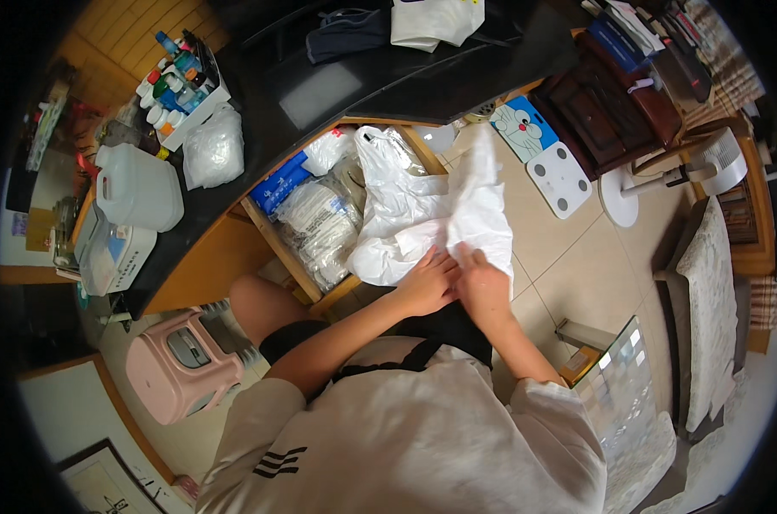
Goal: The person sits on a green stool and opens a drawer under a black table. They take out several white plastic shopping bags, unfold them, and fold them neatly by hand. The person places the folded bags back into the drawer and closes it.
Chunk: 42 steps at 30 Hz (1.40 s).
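Note:
A crumpled white plastic bag (404,199) with handle loops spreads over the right part of an open wooden drawer (279,250) and past its side. At the bag's near edge, my left hand (430,283) lies with fingers extended on the plastic. Whether those fingers pinch it I cannot tell. Close beside it, my right hand (484,283) has its fingers curled onto the bag's right part, which stands up in a fold. Inside the drawer are clear plastic packets (321,225), a blue packet (282,183) and a white bundled bag (329,151).
The black countertop (260,96) holds a plastic jug (138,186), a wrapped bundle (213,148) and a box of bottles (199,112). A pink stool (176,366) stands left. Rightward are white scales (558,180), a fan (619,199) and a glass-topped table (610,385).

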### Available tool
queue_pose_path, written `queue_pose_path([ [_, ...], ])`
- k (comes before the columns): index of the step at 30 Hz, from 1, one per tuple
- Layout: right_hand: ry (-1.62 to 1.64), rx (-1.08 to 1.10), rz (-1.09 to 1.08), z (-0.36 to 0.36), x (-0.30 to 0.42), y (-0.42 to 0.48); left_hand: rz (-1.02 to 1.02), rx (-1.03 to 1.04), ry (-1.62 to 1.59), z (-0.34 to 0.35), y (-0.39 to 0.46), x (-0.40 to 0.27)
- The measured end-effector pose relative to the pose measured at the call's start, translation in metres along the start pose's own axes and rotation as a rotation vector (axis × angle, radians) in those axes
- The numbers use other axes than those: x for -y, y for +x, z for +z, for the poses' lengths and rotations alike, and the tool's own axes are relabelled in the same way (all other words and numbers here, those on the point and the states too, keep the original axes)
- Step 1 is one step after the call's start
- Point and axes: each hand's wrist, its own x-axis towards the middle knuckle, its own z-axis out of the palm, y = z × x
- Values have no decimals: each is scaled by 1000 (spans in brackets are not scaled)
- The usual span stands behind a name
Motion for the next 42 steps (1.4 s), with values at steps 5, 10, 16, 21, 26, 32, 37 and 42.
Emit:
queue_pose_path([
  [5, 316, 68, 26, 29, 3, 17, -409, -508, -727, 23, -8, 7],
  [10, 750, 192, -9, 52, -10, 16, -417, -481, -856, 14, 13, 8],
  [16, 670, -41, -3, 15, -22, -9, -274, -255, -645, 22, 14, 21],
  [21, 572, -502, 275, 17, -55, 0, -122, -275, -503, 22, 13, 24],
  [26, 1094, -90, 426, 44, -82, -12, -115, -93, -753, 25, 18, 26],
  [32, 486, -173, 331, -45, -25, -1, -430, 251, -1377, 16, 37, -12],
  [37, 205, -11, 386, -11, -27, 11, -671, 270, -1344, 45, 45, -21],
  [42, 230, -36, 444, 42, -42, 12, -486, -20, -727, 22, 29, -13],
])
